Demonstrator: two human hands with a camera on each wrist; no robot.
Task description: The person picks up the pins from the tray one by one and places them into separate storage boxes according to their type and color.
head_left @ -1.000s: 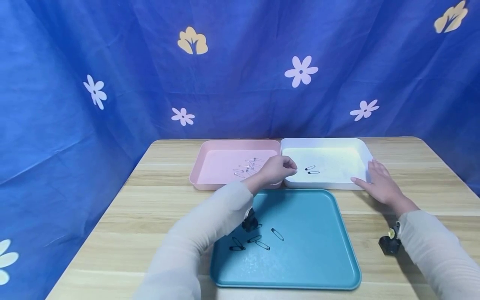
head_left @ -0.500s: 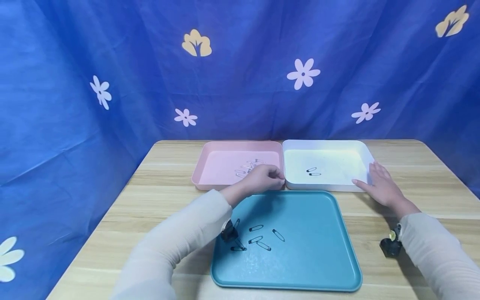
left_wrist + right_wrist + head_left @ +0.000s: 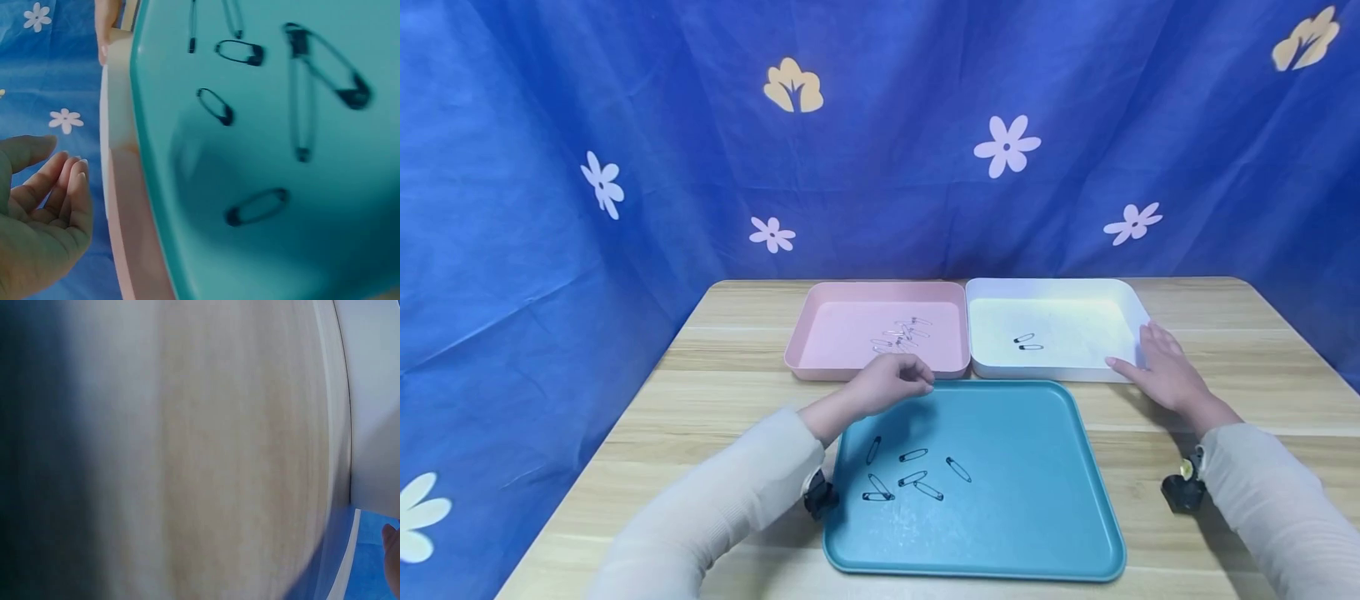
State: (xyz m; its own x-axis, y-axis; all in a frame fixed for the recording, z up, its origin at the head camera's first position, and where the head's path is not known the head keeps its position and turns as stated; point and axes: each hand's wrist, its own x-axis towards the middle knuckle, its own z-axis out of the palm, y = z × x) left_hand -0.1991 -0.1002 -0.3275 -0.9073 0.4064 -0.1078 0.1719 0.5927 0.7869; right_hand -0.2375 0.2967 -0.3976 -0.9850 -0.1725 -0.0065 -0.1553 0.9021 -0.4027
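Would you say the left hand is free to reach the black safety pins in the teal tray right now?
Probably yes: the left hand hovers empty over the teal tray, nothing lying between it and the black safety pins.

We see bright, even light in the head view, with soft shadows under both arms. Both wrist views are blurred, the right one almost wholly smeared and dark along one side.

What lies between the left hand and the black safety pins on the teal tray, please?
Only bare teal tray surface, in the head view: the left hand hovers over its far edge, apart from the black safety pins.
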